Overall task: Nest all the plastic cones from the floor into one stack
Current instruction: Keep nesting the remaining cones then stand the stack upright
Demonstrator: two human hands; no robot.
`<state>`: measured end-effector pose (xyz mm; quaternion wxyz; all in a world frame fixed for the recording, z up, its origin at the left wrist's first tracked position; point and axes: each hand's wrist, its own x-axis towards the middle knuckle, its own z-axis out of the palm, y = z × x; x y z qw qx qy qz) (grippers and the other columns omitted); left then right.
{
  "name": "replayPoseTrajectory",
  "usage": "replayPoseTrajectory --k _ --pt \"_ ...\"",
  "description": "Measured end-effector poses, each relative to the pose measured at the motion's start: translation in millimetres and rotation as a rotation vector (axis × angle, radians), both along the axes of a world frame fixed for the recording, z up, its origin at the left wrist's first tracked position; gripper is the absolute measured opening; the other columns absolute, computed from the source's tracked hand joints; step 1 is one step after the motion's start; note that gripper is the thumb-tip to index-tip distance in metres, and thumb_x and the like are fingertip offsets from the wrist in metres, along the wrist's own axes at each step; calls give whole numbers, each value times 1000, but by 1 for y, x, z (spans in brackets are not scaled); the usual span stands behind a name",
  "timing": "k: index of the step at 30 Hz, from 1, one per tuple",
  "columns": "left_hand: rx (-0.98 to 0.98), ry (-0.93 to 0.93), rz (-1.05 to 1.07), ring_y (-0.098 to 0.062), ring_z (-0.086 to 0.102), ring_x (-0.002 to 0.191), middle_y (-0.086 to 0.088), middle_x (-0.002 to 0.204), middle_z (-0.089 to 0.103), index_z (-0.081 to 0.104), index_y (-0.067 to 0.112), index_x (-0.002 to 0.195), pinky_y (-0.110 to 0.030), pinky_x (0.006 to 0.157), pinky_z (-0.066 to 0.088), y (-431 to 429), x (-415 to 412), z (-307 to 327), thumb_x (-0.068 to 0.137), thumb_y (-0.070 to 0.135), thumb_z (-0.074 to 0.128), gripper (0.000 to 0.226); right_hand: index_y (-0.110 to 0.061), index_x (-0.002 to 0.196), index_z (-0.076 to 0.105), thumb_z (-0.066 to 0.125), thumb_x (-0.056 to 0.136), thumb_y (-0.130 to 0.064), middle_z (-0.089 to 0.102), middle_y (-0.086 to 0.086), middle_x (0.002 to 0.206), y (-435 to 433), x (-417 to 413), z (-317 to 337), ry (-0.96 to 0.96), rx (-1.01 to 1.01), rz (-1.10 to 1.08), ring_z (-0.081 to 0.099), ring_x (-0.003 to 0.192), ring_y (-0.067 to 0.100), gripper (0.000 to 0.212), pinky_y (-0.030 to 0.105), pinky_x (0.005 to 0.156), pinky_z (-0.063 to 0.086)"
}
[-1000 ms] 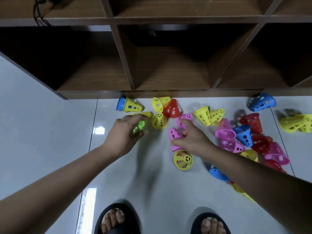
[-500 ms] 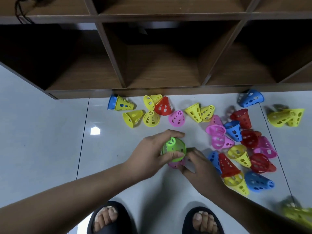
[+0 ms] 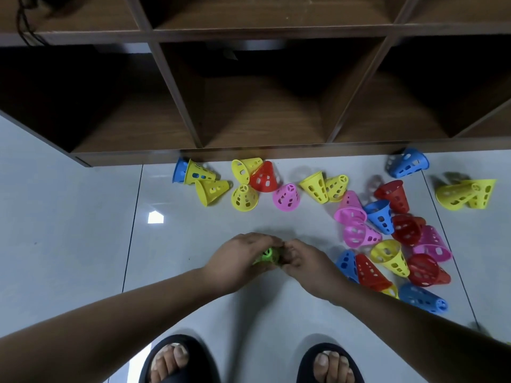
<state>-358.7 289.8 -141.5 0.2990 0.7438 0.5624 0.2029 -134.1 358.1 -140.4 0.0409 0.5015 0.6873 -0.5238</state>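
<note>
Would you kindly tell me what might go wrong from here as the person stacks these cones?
1. The green perforated plastic cone is mostly hidden in the grip of the left hand and right hand, so it may seat crooked and jam.
2. The right forearm passes close by a red perforated plastic cone and a blue cone lying on their sides; a brush might roll them across the glossy floor.

Left hand [image 3: 237, 261], a second ago reaching far among yellow cones [image 3: 213, 190] for green cone [image 3: 266, 254], now drawn back to mid-floor in front of feet, fingers wrapped round it. Right hand [image 3: 307, 265] has closed in against left, fingers curled at green cone's side. Pink cone seen beneath green half a second ago now hidden by both hands. Green cone mostly covered.
</note>
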Motion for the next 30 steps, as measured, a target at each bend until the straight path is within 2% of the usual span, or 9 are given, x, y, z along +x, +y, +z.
replayPoseTrajectory --k 3,6,8,10,13,17,22,25,30 --pt "-21 26 -20 -21 64 122 3 138 67 56 27 145 -35 97 56 -2 -7 -6 100 50 65 51 -24 123 68 67 94 -9 71 -8 115 19 -10 7 49 195 28 68 107 10 33 42 101 57" --pt "-21 35 -40 -20 62 124 3 140 65 55 27 146 -35 102 53 5 -10 2 99 63 63 60 -18 127 67 68 93 -10 65 -4 127 46 -20 20 45 574 139 58 120 17 35 36 102 49" --pt "19 8 11 -19 61 123 2 138 65 60 23 141 -33 104 50 14 -17 13 99 60 67 57 -17 129 65 68 89 -13 60 0 132 63 -25 25 25 812 202 54 125 24 40 40 102 45" --pt "103 39 98 -22 61 118 0 131 67 64 20 134 -34 100 49 25 -30 20 101 51 69 46 -19 135 62 68 87 -18 54 4 142 78 -28 24 -50 920 238 51 129 29 49 44 103 44" --pt "206 242 199 -30 59 118 -4 131 64 64 19 131 -45 94 50 43 -53 18 94 35 74 42 -23 153 49 67 92 -32 41 8 161 93 -30 19 -207 924 272 41 141 32 64 48 108 39" --pt "96 485 327 -35 47 137 -5 149 53 54 24 147 -50 103 47 52 -73 9 90 41 76 63 -28 160 39 58 100 -47 36 8 165 102 -28 10 -283 816 315 28 153 36 65 56 117 38" --pt "48 548 331 -35 54 127 -6 137 63 58 20 144 -49 105 44 45 -78 -8 88 47 77 65 -22 130 65 52 97 -53 62 4 138 103 -25 4 -273 940 398 44 143 33 47 51 113 36" --pt "70 565 303 -35 57 122 -5 133 67 59 19 140 -46 106 41 40 -74 -13 86 49 78 65 -21 132 66 59 96 -55 66 4 131 94 -24 2 -261 1004 519 51 135 33 50 51 114 35" --pt "79 404 278 -31 48 141 -4 160 46 36 24 160 -46 112 44 45 -63 -1 83 42 84 93 -24 137 59 68 88 -37 60 3 131 72 -22 -4 -346 975 575 56 117 29 51 42 95 45"
